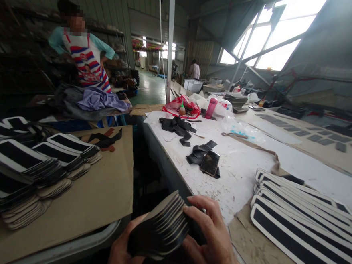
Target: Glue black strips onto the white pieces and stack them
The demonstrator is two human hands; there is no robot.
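A stack of dark flat pieces with pale edges (162, 225) is between my hands, low in front of me, its layers slightly fanned and curved. My left hand (124, 243) is wrapped round its left side. On the right side my right hand (209, 235) presses fingertips and thumb against the edges of the layers. To the right, long black-and-white strips (304, 229) lie overlapped on the white table. Several piles of shorter black-and-white pieces (20, 157) stand on the board at my left. What the pieces are made of, I cannot make out.
A phone (210, 163) rests on black strips (176, 126) on the white-topped table (175, 148). Behind them are a red bag (182, 106) and a pink bottle (211, 108). A gap separates this table from the brown board (109, 183). One person (84, 57) stands back left, another (194, 70) farther off.
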